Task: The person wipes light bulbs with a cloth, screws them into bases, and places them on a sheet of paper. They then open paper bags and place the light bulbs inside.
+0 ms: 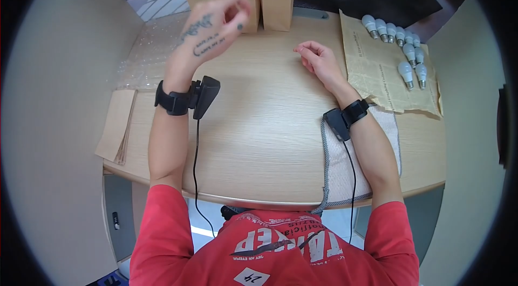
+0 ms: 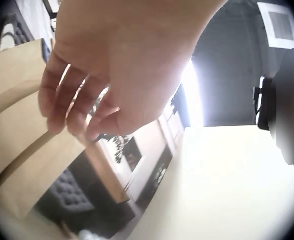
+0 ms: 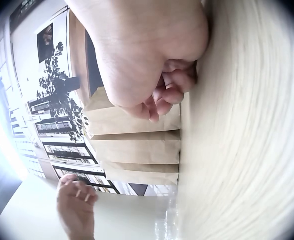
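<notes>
My left hand (image 1: 216, 24) is raised in front of the brown paper bags (image 1: 276, 0), its fingers loosely bent and nothing in them. Three of these bags stand upright side by side at the back of the table. In the left wrist view the fingers (image 2: 77, 107) hang apart, overlapping the edge of a bag (image 2: 27, 150). Low over the table, right of the middle, my right hand (image 1: 322, 65) rests with loosely curled fingers and holds nothing. The right wrist view shows its side down by the wood surface (image 3: 237, 120), with the bags beyond.
Several white light bulbs (image 1: 406, 73) lie on a printed brown paper sheet (image 1: 367, 73) at the right. A pale cloth (image 1: 345, 173) with a grey border lies under my right forearm. Flat folded paper bags (image 1: 116, 124) are at the left edge, with clear bubble wrap (image 1: 143, 57) behind them.
</notes>
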A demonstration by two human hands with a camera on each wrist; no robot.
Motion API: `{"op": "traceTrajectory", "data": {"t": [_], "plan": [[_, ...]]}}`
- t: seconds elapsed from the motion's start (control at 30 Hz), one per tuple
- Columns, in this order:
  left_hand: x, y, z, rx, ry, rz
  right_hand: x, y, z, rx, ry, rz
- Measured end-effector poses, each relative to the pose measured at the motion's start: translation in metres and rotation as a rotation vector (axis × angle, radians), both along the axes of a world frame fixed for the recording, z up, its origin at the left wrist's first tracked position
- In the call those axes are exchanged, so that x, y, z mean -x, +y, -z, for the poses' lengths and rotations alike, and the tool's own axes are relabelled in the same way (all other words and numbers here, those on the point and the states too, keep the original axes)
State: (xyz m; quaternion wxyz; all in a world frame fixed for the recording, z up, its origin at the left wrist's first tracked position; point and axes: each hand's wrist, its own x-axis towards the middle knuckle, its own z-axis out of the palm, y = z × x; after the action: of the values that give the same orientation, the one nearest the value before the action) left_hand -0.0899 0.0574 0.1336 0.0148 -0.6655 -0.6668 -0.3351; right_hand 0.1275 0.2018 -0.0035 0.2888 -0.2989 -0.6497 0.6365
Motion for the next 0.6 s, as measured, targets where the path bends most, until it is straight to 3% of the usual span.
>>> {"op": "traceTrajectory", "data": {"t": [0.07,0.17,0.33,0.6], "plan": [[0.021,0.011,0.038,0.15,0.072,0.063,0.0,0.002,0.002,-0.005,-0.001,-0.006],[0.042,0.024,0.073,0.434,0.115,-0.048,-0.001,0.002,0.001,-0.022,-0.007,-0.014],[0.056,0.05,0.108,0.396,0.162,-0.051,-0.002,0.003,0.002,-0.039,-0.021,-0.008],[0.066,0.063,0.114,0.36,0.075,-0.049,0.0,0.003,0.003,-0.059,-0.024,-0.012]]}}
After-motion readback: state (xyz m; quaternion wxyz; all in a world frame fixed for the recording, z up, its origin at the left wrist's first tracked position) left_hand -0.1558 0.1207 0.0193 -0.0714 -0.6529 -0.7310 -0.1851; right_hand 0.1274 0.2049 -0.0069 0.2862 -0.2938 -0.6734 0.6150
